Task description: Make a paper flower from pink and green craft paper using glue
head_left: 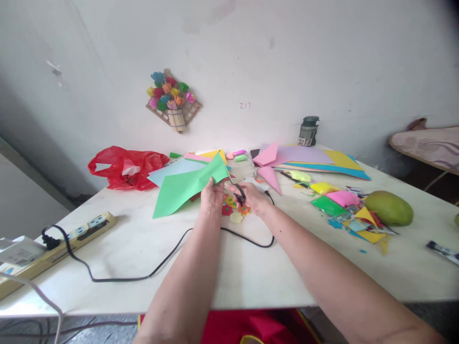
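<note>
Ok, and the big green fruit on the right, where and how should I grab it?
I'd grip the fruit around its middle, coming from above and the right, thumb on the near side, fingers over the far side. It's smooth and rounded, lying lengthwise left to right, and coloured scraps crowd its left end. Your right hand would need to put down the scissors first.

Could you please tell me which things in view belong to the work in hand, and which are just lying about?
Likely part of the work:
green sheet, in the left hand
scissors, in the right hand
small flower shapes
coloured sheets

Seemingly just lying about:
green fruit
power strip
black cord
dark bottle
</note>
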A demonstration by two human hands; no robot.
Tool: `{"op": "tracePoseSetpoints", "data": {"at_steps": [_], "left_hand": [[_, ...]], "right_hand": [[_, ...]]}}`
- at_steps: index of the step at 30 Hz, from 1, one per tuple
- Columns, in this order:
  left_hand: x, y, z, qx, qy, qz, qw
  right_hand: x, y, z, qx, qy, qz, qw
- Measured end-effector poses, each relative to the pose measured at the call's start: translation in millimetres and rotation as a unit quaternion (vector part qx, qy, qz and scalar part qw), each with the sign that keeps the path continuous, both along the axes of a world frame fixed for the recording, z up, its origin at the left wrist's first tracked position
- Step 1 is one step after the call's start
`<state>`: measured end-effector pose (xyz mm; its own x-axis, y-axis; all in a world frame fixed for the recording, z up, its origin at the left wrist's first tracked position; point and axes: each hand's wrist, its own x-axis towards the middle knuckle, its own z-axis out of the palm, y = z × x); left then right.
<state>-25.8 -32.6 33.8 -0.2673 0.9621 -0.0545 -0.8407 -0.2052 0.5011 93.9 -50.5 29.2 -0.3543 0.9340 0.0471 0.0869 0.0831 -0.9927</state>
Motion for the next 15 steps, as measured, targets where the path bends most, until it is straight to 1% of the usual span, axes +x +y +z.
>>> {"op": "tracePoseSetpoints", "data": {"at_steps": [1,3,5,7,11,15], "left_hand": [[0.2,-0.8,1.1,0.016,-0.006,0.022,1.000],[0.7,-1.6,2.5,0.040,-0.005,0.054,0.998],[1.1,-1.6,2.8,0.038,0.011,0.060,0.997],[1.6,-1.0,2.2,0.037,0.018,0.067,0.997],[2.2,0.5,-0.1,0.029,0.000,0.079,0.996],[1.3,1.9,-2.2,-0.006,-0.022,0.096,0.995]], "right_hand": [[3.0,0.6,0.9,-0.042,0.045,0.041,0.997],[10.1,2.7,2.6,-0.112,0.111,0.110,0.981],[16.8,5.4,3.7,-0.148,0.146,0.156,0.966],[21.4,7.6,4.0,-0.157,0.159,0.185,0.957],[23.8,9.4,2.2,-0.155,0.151,0.202,0.955],[23.3,9.0,1.7,-0.122,0.123,0.175,0.969]]}}
